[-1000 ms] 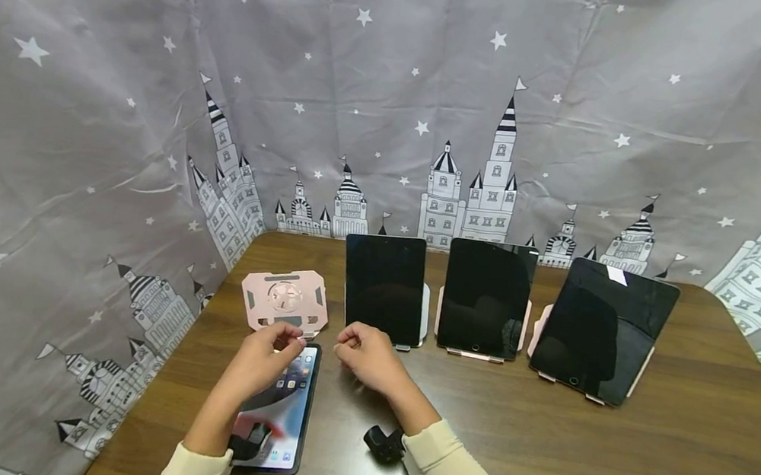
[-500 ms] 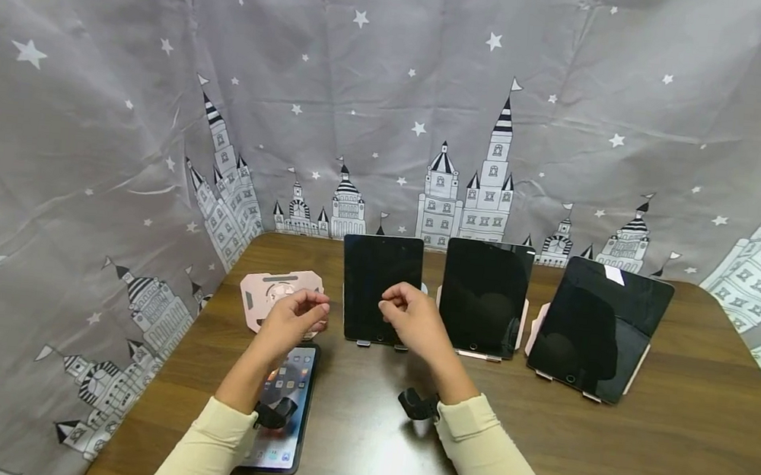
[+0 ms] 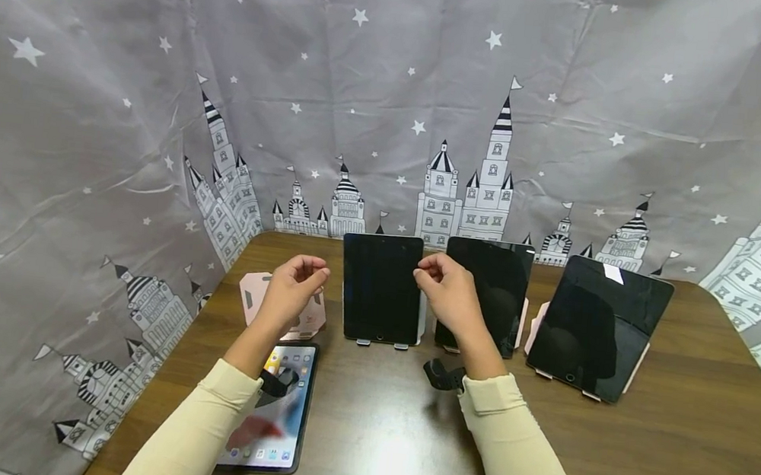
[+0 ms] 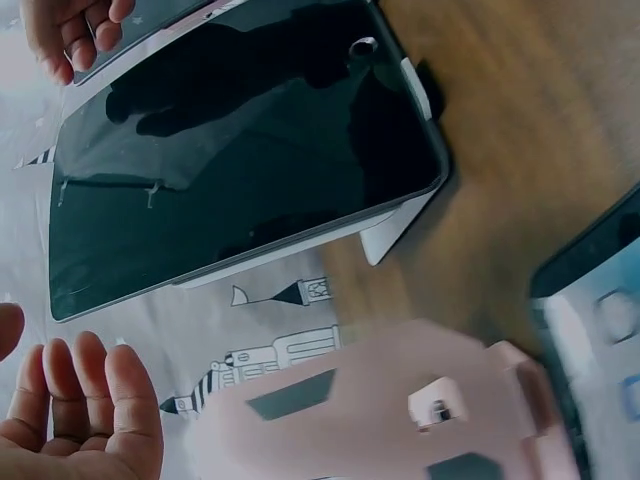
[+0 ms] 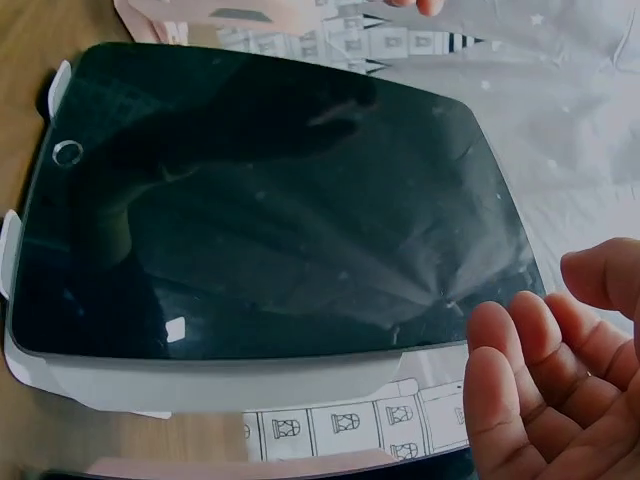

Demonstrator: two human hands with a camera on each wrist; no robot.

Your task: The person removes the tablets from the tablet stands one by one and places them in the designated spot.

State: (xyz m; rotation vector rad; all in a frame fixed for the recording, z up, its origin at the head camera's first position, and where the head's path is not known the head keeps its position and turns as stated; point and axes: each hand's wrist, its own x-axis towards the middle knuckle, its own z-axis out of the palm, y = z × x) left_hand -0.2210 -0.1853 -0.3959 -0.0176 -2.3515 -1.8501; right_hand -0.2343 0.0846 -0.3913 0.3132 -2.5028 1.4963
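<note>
My left hand [image 3: 289,290] hovers over the pink tablet stand [image 3: 253,292], fingers loosely curved and nothing in them. A gap shows between thumb and fingers in the left wrist view. My right hand [image 3: 454,294] is raised near the right edge of the black tablet [image 3: 381,287], which leans upright on a white stand [image 5: 220,385]. Its fingers are bent and hold nothing; whether they touch the tablet's edge I cannot tell. In front of the pink stand a tablet with a lit screen [image 3: 281,411] lies flat, partly behind my left wrist.
Two more dark tablets stand to the right: one [image 3: 488,294] partly behind my right hand, another [image 3: 599,327] tilted with a white label. All rest on a brown wooden table [image 3: 697,451]. A grey curtain [image 3: 393,101] with castles and stars hangs behind.
Both hands have risen away from the table and drawn apart. The right hand moved right across the black tablet; the left moved up over the pink stand. Tablets and stands stay put.
</note>
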